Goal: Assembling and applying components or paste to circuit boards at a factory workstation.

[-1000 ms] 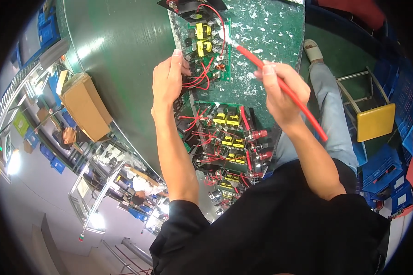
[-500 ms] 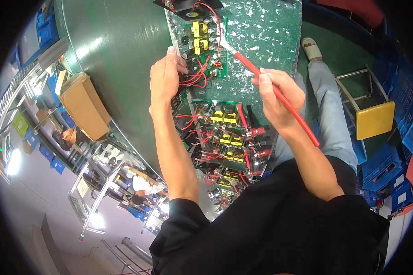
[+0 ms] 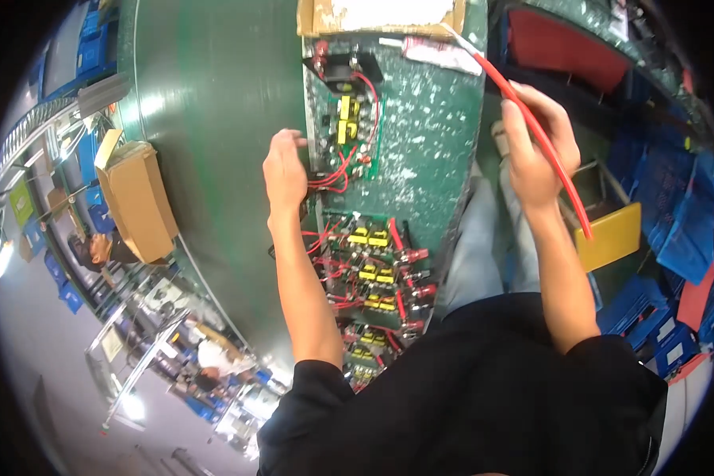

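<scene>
My right hand point(image 3: 541, 147) grips a long red-handled brush point(image 3: 523, 109). Its pale tip meets the near rim of a cardboard box point(image 3: 381, 32) holding something white at the far end of the bench. My left hand point(image 3: 284, 170) is beside the left edge of a green circuit board point(image 3: 375, 131), loosely bent with nothing visible in it; its lower fingers are hidden. That board carries yellow-wrapped transformers point(image 3: 347, 119), red wires point(image 3: 339, 176) and a black plate with a fan point(image 3: 343, 71) at its far end.
Several similar boards point(image 3: 373, 274) lie in a row nearer my body. A white tube point(image 3: 440, 54) lies beside the box. The bench point(image 3: 428, 151) has white smears. A green belt point(image 3: 214, 159) runs to the left, with a carton point(image 3: 139, 198) beyond. A yellow stool point(image 3: 611, 236) stands right.
My right hand has taken the brush from the board up to the box's rim. My left hand has come away from the board's wires. The view has shifted, showing the box and tube.
</scene>
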